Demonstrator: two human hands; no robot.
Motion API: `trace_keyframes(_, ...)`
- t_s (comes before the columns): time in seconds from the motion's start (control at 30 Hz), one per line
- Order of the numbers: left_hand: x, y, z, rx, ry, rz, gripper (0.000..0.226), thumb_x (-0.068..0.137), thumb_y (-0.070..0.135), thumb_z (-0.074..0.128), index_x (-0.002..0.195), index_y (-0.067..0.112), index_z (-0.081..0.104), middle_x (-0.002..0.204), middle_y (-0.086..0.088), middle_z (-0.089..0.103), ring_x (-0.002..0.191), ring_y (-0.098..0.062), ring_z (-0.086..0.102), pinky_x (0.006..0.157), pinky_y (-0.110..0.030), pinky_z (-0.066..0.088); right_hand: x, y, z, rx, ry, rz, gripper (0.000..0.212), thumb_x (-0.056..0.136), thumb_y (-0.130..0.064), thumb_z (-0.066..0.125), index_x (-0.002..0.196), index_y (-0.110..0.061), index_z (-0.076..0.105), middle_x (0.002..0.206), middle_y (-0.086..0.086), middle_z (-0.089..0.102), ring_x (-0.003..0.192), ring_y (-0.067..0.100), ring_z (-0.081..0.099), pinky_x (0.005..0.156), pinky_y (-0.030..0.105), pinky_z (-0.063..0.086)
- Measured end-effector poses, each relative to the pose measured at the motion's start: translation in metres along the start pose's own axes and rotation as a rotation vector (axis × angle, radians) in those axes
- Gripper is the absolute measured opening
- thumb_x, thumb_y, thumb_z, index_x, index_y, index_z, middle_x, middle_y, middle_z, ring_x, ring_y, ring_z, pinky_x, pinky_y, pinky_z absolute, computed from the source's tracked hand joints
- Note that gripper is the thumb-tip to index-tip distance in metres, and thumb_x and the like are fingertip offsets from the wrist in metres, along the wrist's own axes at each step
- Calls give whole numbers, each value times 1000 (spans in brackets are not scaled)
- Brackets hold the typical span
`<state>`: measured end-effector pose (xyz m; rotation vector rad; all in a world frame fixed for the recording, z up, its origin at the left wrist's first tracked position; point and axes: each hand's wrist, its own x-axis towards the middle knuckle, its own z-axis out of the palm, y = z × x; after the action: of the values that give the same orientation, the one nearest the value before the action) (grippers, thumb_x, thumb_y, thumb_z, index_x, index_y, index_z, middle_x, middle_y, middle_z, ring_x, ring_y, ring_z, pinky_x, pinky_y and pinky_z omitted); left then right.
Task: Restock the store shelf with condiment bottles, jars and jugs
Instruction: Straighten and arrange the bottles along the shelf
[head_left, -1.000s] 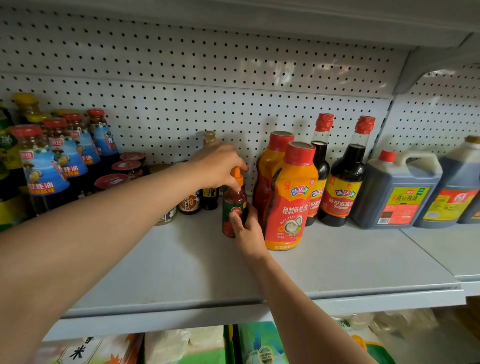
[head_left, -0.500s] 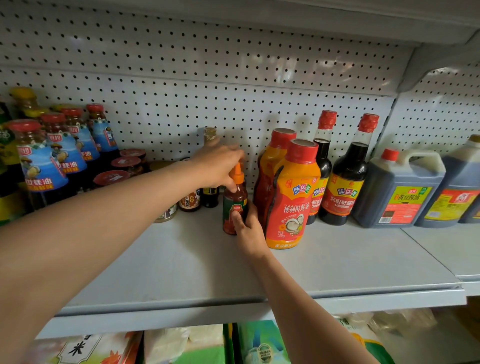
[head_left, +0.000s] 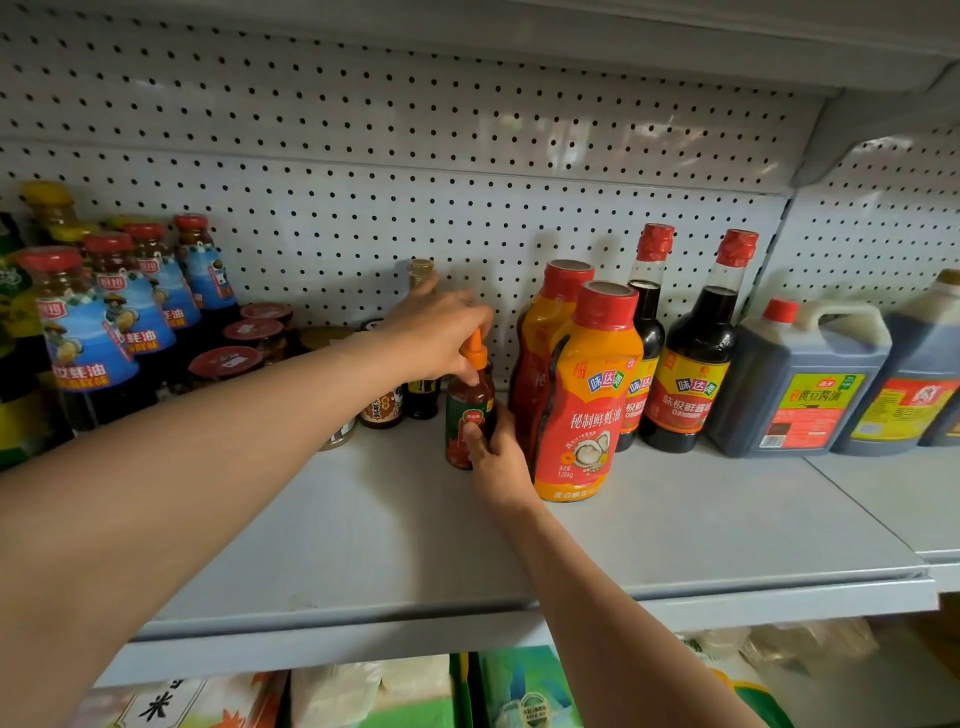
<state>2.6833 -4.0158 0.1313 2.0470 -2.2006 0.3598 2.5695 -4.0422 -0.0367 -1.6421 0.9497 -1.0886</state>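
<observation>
A small red sauce bottle (head_left: 464, 415) with an orange nozzle cap stands upright on the grey shelf (head_left: 363, 535), just left of two tall orange oyster-sauce bottles (head_left: 587, 395). My left hand (head_left: 436, 332) comes over from the left and pinches the orange cap from above. My right hand (head_left: 498, 457) reaches up from below and grips the bottle's lower body, thumb on its label. Behind my left hand a slim dark bottle with a gold cap (head_left: 422, 270) stands at the pegboard, mostly hidden.
Blue-labelled red-capped bottles (head_left: 88, 332) and red-lidded jars (head_left: 228, 358) crowd the left. Two dark soy bottles (head_left: 696, 353) and dark jugs (head_left: 800, 384) line the right. Small jars (head_left: 382, 408) sit behind my left wrist. Packaged goods (head_left: 363, 696) lie on the shelf below.
Both hands stay on the small red bottle, which keeps its place on the shelf. The view has shifted slightly; nothing else moved.
</observation>
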Motion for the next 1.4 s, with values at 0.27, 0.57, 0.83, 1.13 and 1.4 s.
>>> trace_keyframes(0.27,19,-12,7,50,-3,-7,59,72,48,81,121,25,58,165,-9,5,150,-40,-6,121,-56,6,18,6,9,-118,53,-23,36,103,-38,50,138,-33,42,127,-8,54,125,16,50,113,40,39)
trace_keyframes(0.57,54,-30,18,149,2,31,62,72,58,74,118,18,58,165,-13,2,150,-36,-12,123,-49,-5,58,10,16,-143,-35,55,53,107,-37,41,156,-25,22,156,1,41,144,21,38,120,41,29)
trace_keyframes(0.83,68,-35,16,166,18,13,63,76,49,77,123,12,58,165,-11,2,150,-34,-12,119,-42,-10,81,16,24,-103,-11,9,44,108,-30,40,150,-22,27,148,0,47,137,17,44,115,36,34)
trace_keyframes(1.13,76,-42,25,249,50,50,73,74,53,77,130,11,53,164,-16,9,151,-36,-7,122,-46,-9,90,27,30,-187,26,-46,48,108,-31,40,154,-24,28,153,0,45,140,17,42,116,37,34)
trace_keyframes(1.4,76,-44,27,281,23,56,73,79,58,69,130,8,51,162,-18,16,151,-30,-13,120,-46,-15,90,29,33,-162,20,-28,60,107,-40,36,161,-29,13,163,-2,31,148,15,32,121,36,29)
